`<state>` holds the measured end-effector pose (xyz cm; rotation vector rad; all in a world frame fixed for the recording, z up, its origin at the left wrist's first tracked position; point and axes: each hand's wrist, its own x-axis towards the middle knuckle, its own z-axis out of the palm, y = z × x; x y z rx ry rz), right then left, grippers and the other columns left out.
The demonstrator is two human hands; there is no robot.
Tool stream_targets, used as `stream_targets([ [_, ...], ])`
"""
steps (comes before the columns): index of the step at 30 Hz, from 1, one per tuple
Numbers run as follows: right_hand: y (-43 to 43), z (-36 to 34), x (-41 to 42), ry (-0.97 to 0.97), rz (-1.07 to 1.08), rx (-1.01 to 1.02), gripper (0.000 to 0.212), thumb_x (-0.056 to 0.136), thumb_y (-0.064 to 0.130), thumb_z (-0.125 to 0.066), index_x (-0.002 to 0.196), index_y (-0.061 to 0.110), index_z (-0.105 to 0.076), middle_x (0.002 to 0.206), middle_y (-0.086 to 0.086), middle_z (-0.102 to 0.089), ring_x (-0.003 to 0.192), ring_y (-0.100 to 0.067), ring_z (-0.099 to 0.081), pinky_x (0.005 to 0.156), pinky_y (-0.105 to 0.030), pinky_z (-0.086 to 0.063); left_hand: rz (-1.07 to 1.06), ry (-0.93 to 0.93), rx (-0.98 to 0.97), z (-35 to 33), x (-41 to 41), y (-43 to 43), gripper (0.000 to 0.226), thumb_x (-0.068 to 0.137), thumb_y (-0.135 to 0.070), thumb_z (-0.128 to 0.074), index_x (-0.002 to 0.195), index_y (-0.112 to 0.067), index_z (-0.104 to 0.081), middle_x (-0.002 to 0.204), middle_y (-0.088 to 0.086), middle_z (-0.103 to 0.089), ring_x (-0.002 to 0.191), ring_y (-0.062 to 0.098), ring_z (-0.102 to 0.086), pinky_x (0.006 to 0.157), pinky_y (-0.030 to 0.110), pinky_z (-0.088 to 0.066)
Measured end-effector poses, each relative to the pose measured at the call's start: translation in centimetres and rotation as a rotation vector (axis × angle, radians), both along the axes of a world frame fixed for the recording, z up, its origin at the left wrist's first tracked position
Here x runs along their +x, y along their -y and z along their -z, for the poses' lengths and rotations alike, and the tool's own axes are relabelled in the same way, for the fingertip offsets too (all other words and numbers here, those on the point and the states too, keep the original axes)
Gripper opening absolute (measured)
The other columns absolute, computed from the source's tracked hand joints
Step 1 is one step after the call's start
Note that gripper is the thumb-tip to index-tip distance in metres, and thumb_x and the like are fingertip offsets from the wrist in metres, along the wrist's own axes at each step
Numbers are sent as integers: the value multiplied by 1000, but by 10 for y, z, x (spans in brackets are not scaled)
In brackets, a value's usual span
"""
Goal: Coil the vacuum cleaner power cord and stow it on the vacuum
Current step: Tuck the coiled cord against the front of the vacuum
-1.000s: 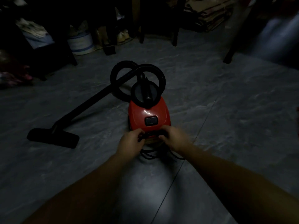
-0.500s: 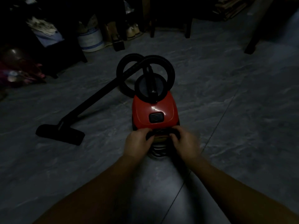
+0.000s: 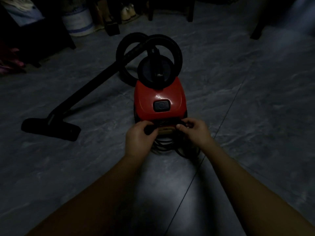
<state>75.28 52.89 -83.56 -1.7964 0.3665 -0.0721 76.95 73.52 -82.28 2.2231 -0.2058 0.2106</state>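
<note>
The cord (image 3: 164, 144) is held by the left hand (image 3: 140, 136), fingers curled round it, and the right hand (image 3: 196, 132), fingers pinching it. Its loops lie just below the fingers, at the rear of the vacuum (image 3: 159, 99).

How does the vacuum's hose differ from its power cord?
The hose is thick and loops upright behind the red vacuum; the power cord is thin, its coils bunched low at the near end. Nobody touches the hose, while the left hand and right hand both grip the power cord. Both are black and looped.
</note>
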Motion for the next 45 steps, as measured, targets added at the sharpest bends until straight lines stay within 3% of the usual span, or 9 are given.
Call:
stream_targets([
  [5, -10, 1, -7, -5, 23, 68, 11, 82, 3, -75, 92, 5, -71, 67, 6, -67, 54, 7, -62, 56, -8, -48, -47, -116, -116, 1, -1, -12, 20, 77, -22, -82, 95, -14, -77, 83, -9, -71, 77, 3, -67, 71, 1, -46],
  [9, -18, 6, -11, 18, 91, 50, 14, 81, 11, -77, 94, 9, -73, 80, -1, -71, 62, 3, -65, 60, -11, -50, -8, -241, -178, 0, 15, -18, 19, 74, -22, -84, 90, -14, -77, 84, -1, -76, 77, 8, -71, 74, 22, -58],
  [12, -24, 5, -14, 49, 145, -20, 13, 81, 16, -78, 93, 15, -73, 80, 5, -71, 63, 5, -65, 59, -10, -50, 9, -280, -213, -1, 22, -21, 19, 73, -22, -86, 87, -14, -77, 82, 0, -76, 75, 11, -73, 71, 23, -59],
  [17, -31, 6, -18, 89, 195, -33, 21, 76, 22, -82, 93, 24, -70, 90, -2, -73, 82, -19, -70, 75, -32, -58, 9, -343, -262, -2, 29, -22, 25, 72, -21, -87, 90, -9, -76, 84, 5, -76, 73, 12, -71, 65, 15, -56],
  [22, -31, 7, -18, 132, 159, -60, 16, 79, 19, -79, 86, 30, -69, 86, -1, -73, 81, -18, -70, 76, -38, -58, -38, -251, -284, 3, 19, -24, 20, 71, -24, -87, 85, -13, -76, 81, 0, -75, 76, 11, -71, 72, 23, -57],
  [30, -24, 10, -6, 81, 112, 22, 11, 80, 10, -78, 89, 7, -74, 78, -4, -73, 68, -7, -67, 67, -20, -53, 83, -76, -86, 7, 9, -32, 26, 78, -22, -81, 102, -15, -75, 91, -4, -74, 81, 4, -69, 73, 1, -46],
  [33, -22, 11, -5, 74, 100, 68, 11, 80, 7, -77, 90, 5, -74, 78, -4, -73, 66, -3, -67, 65, -15, -52, 109, -69, -41, 7, 9, -34, 29, 77, -20, -81, 105, -14, -74, 96, -2, -74, 86, 8, -69, 77, 4, -47],
  [40, -24, 12, -7, 117, 108, 40, 8, 81, 9, -77, 88, 8, -73, 73, 0, -70, 63, -2, -65, 63, -15, -52, 29, -126, -160, 7, 13, -31, 19, 77, -21, -82, 94, -16, -75, 82, -8, -73, 77, -1, -69, 72, 12, -54],
  [45, -24, 12, -7, 127, 100, 19, 7, 81, 10, -77, 85, 8, -73, 70, 4, -69, 62, -1, -63, 62, -15, -51, 31, -207, -188, 5, 24, -31, 16, 77, -20, -83, 90, -15, -74, 83, -1, -74, 77, 6, -70, 72, 17, -55],
])
